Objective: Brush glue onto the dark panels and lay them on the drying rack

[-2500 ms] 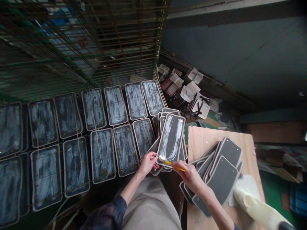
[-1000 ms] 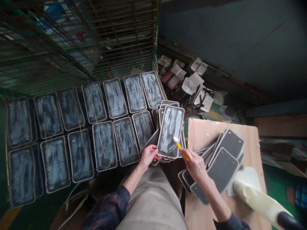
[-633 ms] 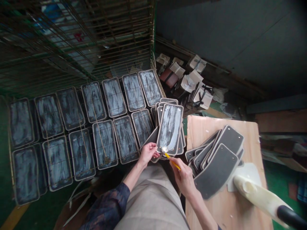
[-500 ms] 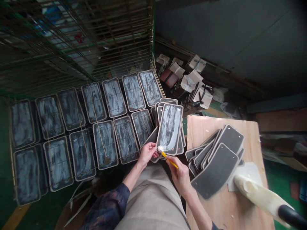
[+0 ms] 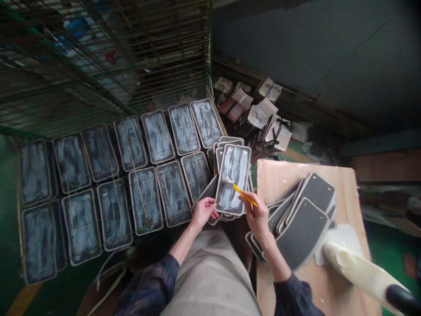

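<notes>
My left hand point(image 5: 203, 211) grips the near end of a fanned stack of dark rounded panels; the top panel point(image 5: 234, 177) is streaked with white paste. My right hand point(image 5: 258, 216) is closed on a small yellow-handled brush point(image 5: 241, 193), whose bristles rest on the middle of that top panel. Both hands are above my lap, beside the wooden board.
A wire rack point(image 5: 98, 184) on the left carries two rows of several white-streaked panels. A wooden board point(image 5: 283, 175) on the right holds a pile of plain dark panels point(image 5: 304, 219) and a cream bottle point(image 5: 358, 274). Bundled pale pieces point(image 5: 263, 116) lie on the floor behind.
The brush has swept from the panel's near end up to its middle. White streaks now cover more of the top panel. My left hand has kept its hold on the stack.
</notes>
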Demonstrator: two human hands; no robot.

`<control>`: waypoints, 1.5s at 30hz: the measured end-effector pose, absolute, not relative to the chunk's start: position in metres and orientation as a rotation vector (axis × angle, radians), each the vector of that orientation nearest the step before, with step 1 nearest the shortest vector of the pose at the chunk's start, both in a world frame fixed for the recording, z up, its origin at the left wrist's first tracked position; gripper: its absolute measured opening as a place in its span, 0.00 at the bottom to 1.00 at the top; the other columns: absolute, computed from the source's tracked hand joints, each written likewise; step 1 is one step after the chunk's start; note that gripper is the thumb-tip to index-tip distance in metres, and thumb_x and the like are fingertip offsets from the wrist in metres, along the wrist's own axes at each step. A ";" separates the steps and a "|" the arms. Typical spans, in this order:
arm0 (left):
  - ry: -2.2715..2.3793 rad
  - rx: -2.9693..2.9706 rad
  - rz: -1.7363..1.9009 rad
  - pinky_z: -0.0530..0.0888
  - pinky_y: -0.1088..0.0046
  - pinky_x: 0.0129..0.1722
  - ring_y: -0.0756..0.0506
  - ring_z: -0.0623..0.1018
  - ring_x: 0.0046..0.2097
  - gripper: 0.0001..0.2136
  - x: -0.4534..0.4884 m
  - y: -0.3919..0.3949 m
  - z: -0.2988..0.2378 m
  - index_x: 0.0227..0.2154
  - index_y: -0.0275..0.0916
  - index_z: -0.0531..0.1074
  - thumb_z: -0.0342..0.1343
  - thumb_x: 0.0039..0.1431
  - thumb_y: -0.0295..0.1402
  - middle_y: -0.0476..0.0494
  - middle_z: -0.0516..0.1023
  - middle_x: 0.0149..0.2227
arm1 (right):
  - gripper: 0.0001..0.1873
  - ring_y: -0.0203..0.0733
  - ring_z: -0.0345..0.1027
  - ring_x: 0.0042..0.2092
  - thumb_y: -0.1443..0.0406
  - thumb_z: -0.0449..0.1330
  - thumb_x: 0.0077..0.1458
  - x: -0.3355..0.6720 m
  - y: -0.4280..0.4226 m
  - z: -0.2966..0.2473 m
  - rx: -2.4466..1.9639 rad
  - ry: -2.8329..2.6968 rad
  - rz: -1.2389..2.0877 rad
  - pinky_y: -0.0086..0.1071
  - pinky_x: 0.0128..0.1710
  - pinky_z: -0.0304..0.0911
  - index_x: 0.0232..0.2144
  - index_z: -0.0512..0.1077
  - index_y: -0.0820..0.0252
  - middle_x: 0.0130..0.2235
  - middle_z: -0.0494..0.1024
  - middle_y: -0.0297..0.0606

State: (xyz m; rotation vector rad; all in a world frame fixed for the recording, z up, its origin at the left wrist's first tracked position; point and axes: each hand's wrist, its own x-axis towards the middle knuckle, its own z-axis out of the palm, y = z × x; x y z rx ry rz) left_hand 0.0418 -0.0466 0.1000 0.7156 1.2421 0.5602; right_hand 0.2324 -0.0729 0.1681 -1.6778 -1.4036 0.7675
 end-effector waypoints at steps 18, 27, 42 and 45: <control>1.219 0.687 0.563 0.70 0.80 0.17 0.51 0.75 0.20 0.15 0.042 -0.047 0.094 0.34 0.33 0.68 0.60 0.50 0.40 0.50 0.73 0.21 | 0.10 0.42 0.72 0.41 0.63 0.54 0.61 0.250 -0.106 0.172 -1.768 -1.311 0.799 0.34 0.42 0.68 0.45 0.69 0.57 0.40 0.76 0.39; 1.169 0.550 0.588 0.75 0.76 0.25 0.48 0.79 0.25 0.17 0.048 -0.051 0.106 0.34 0.34 0.65 0.61 0.49 0.41 0.47 0.76 0.25 | 0.12 0.40 0.72 0.42 0.65 0.51 0.63 0.250 -0.120 0.177 -1.810 -1.540 0.772 0.31 0.41 0.67 0.47 0.68 0.57 0.41 0.75 0.40; 1.125 0.578 0.570 0.75 0.75 0.26 0.48 0.79 0.26 0.17 0.046 -0.053 0.106 0.37 0.35 0.64 0.59 0.52 0.43 0.45 0.76 0.28 | 0.14 0.42 0.75 0.38 0.58 0.51 0.62 0.236 -0.156 0.186 -1.994 -1.326 0.843 0.29 0.37 0.70 0.46 0.68 0.57 0.40 0.77 0.39; 1.090 0.568 0.562 0.75 0.76 0.25 0.48 0.79 0.26 0.18 0.046 -0.052 0.109 0.38 0.35 0.64 0.58 0.52 0.43 0.45 0.77 0.29 | 0.14 0.42 0.75 0.37 0.58 0.51 0.62 0.231 -0.163 0.193 -1.975 -1.215 0.903 0.29 0.36 0.71 0.46 0.67 0.56 0.37 0.78 0.37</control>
